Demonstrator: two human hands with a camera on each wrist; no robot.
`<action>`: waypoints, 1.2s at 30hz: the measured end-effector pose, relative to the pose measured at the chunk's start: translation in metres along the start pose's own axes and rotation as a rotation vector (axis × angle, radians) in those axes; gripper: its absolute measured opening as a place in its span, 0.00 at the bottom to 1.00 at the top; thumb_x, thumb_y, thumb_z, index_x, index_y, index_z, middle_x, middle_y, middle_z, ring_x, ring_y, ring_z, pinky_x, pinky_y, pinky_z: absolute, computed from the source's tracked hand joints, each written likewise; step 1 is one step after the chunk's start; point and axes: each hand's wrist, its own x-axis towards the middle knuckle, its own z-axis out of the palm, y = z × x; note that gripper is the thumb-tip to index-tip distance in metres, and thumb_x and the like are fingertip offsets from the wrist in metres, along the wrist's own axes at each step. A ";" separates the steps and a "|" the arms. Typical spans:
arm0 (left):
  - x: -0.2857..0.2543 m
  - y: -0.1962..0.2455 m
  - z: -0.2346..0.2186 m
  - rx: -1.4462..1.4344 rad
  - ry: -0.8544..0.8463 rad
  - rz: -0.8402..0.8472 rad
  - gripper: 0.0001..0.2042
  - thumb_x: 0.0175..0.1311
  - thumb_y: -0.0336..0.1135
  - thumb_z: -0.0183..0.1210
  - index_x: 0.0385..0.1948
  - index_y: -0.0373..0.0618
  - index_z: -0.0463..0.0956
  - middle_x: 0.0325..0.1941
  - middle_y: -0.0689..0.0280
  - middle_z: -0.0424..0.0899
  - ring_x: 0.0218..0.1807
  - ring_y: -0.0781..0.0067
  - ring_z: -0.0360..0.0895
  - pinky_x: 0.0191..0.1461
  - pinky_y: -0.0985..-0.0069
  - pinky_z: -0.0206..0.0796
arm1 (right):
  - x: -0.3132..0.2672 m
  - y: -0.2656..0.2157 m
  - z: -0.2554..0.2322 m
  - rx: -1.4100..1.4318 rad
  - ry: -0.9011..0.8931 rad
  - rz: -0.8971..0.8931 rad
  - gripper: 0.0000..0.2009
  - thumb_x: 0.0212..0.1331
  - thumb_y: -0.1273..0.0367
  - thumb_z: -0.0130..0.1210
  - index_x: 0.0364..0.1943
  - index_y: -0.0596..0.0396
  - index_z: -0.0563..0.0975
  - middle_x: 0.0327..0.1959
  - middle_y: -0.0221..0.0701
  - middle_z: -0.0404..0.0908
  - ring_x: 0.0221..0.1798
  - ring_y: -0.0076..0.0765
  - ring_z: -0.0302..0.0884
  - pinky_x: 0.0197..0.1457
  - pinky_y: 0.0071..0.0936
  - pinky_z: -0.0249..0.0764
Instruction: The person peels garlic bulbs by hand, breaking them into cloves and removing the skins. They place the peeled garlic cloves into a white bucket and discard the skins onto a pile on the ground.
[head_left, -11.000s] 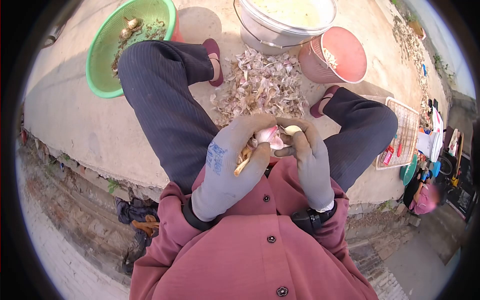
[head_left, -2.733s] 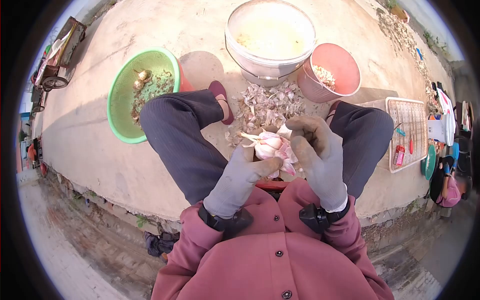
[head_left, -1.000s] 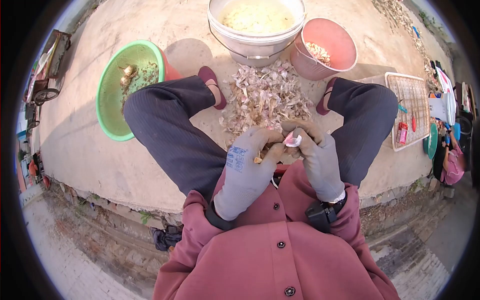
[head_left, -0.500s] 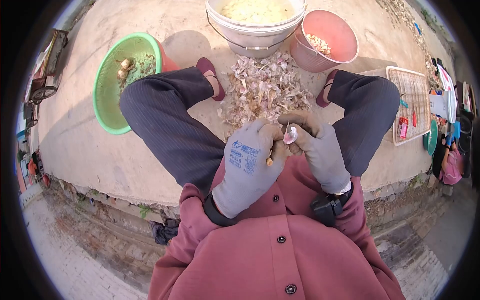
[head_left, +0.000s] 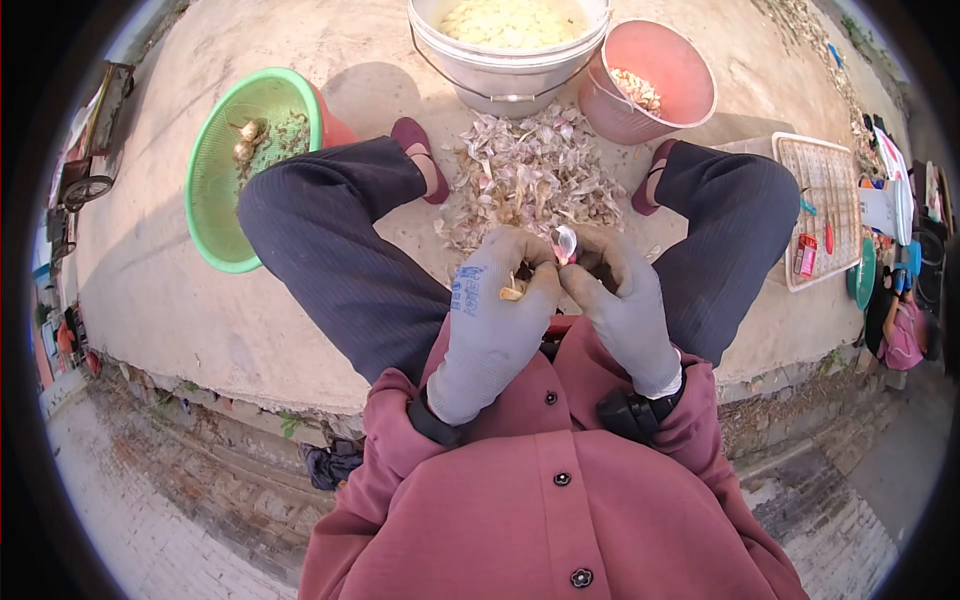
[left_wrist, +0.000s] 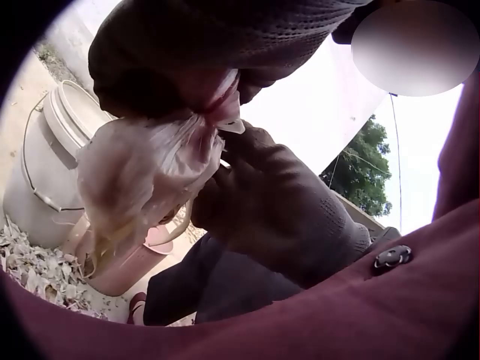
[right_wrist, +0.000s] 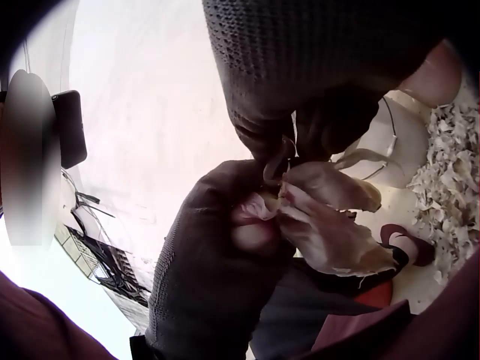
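Both hands wear grey work gloves and meet in front of the lap in the head view. My left hand (head_left: 495, 310) grips a garlic bulb, its dry stalk (head_left: 513, 290) poking out beside the thumb. From the right, my right hand (head_left: 630, 310) pinches at a pink-and-white garlic clove (head_left: 564, 245) at the meeting fingertips. Most of the bulb is hidden by the gloves in that view. Close up in the right wrist view, papery cloves (right_wrist: 337, 225) fan out from the bulb. White skin (left_wrist: 142, 169) hangs below the fingers in the left wrist view.
A heap of garlic skins (head_left: 530, 175) lies between the feet. Behind it stand a white bucket (head_left: 510, 82) of pale cloves and a pink bucket (head_left: 615, 112) with cloves. A green basket (head_left: 205, 235) holding bulbs is at left, a crate (head_left: 820, 255) at right.
A large bulb showed in the left hand 2.7 seconds ago; the glove now covers most of it. Since half a second ago, the pinched clove and right hand have shifted left, and the clove points up.
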 end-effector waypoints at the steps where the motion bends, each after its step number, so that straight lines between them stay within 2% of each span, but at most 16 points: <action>1: 0.001 0.001 -0.001 0.001 0.001 0.002 0.03 0.59 0.23 0.58 0.33 0.39 0.77 0.32 0.59 0.78 0.33 0.66 0.77 0.38 0.70 0.68 | 0.002 0.004 0.001 0.013 0.011 -0.030 0.14 0.66 0.71 0.56 0.54 0.59 0.78 0.41 0.31 0.80 0.36 0.20 0.76 0.42 0.21 0.74; 3: 0.000 0.002 -0.003 0.085 -0.037 0.086 0.04 0.58 0.22 0.58 0.34 0.39 0.77 0.34 0.59 0.78 0.34 0.66 0.77 0.39 0.70 0.68 | 0.001 0.005 0.000 0.029 0.020 -0.056 0.13 0.67 0.71 0.55 0.53 0.60 0.78 0.40 0.31 0.81 0.35 0.21 0.76 0.40 0.20 0.74; 4: 0.000 0.001 -0.003 0.085 -0.037 0.085 0.04 0.58 0.22 0.58 0.34 0.39 0.77 0.34 0.59 0.78 0.34 0.66 0.77 0.39 0.70 0.68 | 0.002 -0.004 -0.003 0.063 0.029 0.047 0.13 0.68 0.70 0.53 0.52 0.61 0.79 0.39 0.30 0.81 0.34 0.20 0.75 0.39 0.20 0.73; 6: 0.000 -0.002 -0.004 -0.001 -0.074 0.202 0.04 0.62 0.23 0.54 0.34 0.37 0.79 0.33 0.68 0.81 0.32 0.83 0.74 0.37 0.83 0.66 | 0.003 -0.007 -0.006 0.098 0.039 0.151 0.12 0.69 0.70 0.51 0.50 0.62 0.79 0.37 0.29 0.81 0.33 0.19 0.75 0.37 0.19 0.72; 7: -0.002 0.001 -0.006 -0.001 -0.076 0.202 0.04 0.62 0.23 0.54 0.34 0.37 0.79 0.33 0.68 0.81 0.32 0.83 0.74 0.37 0.83 0.66 | 0.004 -0.004 -0.008 0.246 0.019 0.182 0.13 0.70 0.68 0.50 0.50 0.62 0.79 0.36 0.28 0.80 0.32 0.17 0.74 0.36 0.17 0.71; 9: -0.008 0.008 -0.011 -0.256 -0.067 -0.091 0.05 0.63 0.23 0.57 0.39 0.37 0.78 0.33 0.64 0.80 0.29 0.79 0.76 0.33 0.77 0.68 | 0.005 0.004 -0.014 0.398 0.004 0.212 0.13 0.72 0.67 0.48 0.49 0.63 0.79 0.34 0.27 0.80 0.31 0.15 0.72 0.35 0.16 0.70; 10: -0.008 0.004 -0.012 -0.255 -0.069 -0.093 0.05 0.63 0.23 0.57 0.39 0.37 0.78 0.33 0.64 0.80 0.29 0.79 0.76 0.33 0.77 0.68 | 0.007 0.005 -0.016 0.414 -0.004 0.171 0.14 0.72 0.66 0.48 0.49 0.63 0.79 0.33 0.27 0.79 0.30 0.14 0.71 0.34 0.16 0.68; 12: -0.008 -0.007 -0.014 -0.218 0.121 -0.225 0.07 0.66 0.27 0.57 0.42 0.35 0.78 0.33 0.66 0.80 0.27 0.83 0.75 0.30 0.80 0.67 | 0.005 0.003 -0.010 0.377 0.057 0.144 0.14 0.73 0.66 0.48 0.50 0.63 0.79 0.32 0.23 0.77 0.29 0.14 0.68 0.33 0.14 0.65; 15: -0.007 0.011 -0.013 -0.105 -0.031 -0.246 0.08 0.67 0.29 0.58 0.43 0.35 0.78 0.32 0.66 0.80 0.28 0.83 0.75 0.32 0.80 0.67 | 0.000 0.001 -0.002 0.419 0.043 0.253 0.13 0.72 0.68 0.51 0.51 0.63 0.79 0.33 0.22 0.77 0.31 0.13 0.68 0.34 0.14 0.64; 20: -0.008 -0.004 0.001 -0.096 -0.006 -0.116 0.06 0.65 0.29 0.59 0.38 0.36 0.79 0.30 0.60 0.78 0.31 0.72 0.75 0.37 0.73 0.67 | -0.005 -0.002 0.000 0.268 0.023 0.176 0.13 0.71 0.69 0.51 0.52 0.62 0.80 0.35 0.22 0.78 0.34 0.12 0.68 0.35 0.15 0.65; 24: -0.010 0.001 0.001 -0.089 -0.029 -0.128 0.06 0.65 0.29 0.59 0.37 0.36 0.79 0.29 0.62 0.78 0.30 0.73 0.75 0.36 0.74 0.67 | -0.007 -0.006 0.003 0.308 0.034 0.186 0.12 0.71 0.70 0.51 0.50 0.62 0.80 0.35 0.22 0.78 0.33 0.12 0.69 0.36 0.15 0.68; 26: -0.011 0.002 0.002 -0.014 0.022 0.022 0.05 0.67 0.29 0.58 0.37 0.36 0.78 0.26 0.65 0.78 0.28 0.77 0.74 0.33 0.76 0.66 | -0.008 -0.010 0.007 0.363 0.035 0.238 0.11 0.71 0.70 0.51 0.50 0.62 0.79 0.35 0.23 0.78 0.33 0.12 0.70 0.37 0.15 0.69; 27: -0.012 0.003 0.002 -0.012 0.022 0.019 0.05 0.67 0.29 0.58 0.37 0.36 0.78 0.26 0.65 0.78 0.28 0.77 0.74 0.33 0.76 0.66 | -0.007 -0.012 0.008 0.372 0.069 0.215 0.11 0.71 0.70 0.52 0.51 0.62 0.78 0.35 0.23 0.79 0.33 0.12 0.70 0.36 0.15 0.70; 32: -0.008 0.004 0.005 -0.419 0.017 -0.310 0.07 0.70 0.31 0.57 0.35 0.36 0.77 0.24 0.68 0.78 0.23 0.84 0.72 0.26 0.81 0.63 | -0.007 0.003 0.004 0.419 0.038 0.144 0.12 0.71 0.69 0.54 0.52 0.62 0.77 0.39 0.26 0.81 0.33 0.14 0.74 0.36 0.16 0.74; 34: -0.006 0.007 0.003 -0.362 -0.002 -0.332 0.07 0.70 0.31 0.57 0.36 0.36 0.77 0.25 0.67 0.78 0.24 0.82 0.73 0.27 0.79 0.64 | -0.010 0.001 0.006 0.375 0.001 0.060 0.14 0.72 0.67 0.54 0.54 0.63 0.77 0.40 0.28 0.82 0.35 0.15 0.76 0.39 0.16 0.76; 36: -0.006 0.004 0.003 -0.302 -0.015 -0.348 0.07 0.70 0.31 0.57 0.36 0.36 0.77 0.25 0.65 0.79 0.25 0.80 0.75 0.28 0.77 0.66 | -0.009 -0.002 0.011 0.358 0.023 0.095 0.14 0.73 0.67 0.54 0.54 0.63 0.77 0.41 0.28 0.82 0.37 0.15 0.77 0.41 0.17 0.77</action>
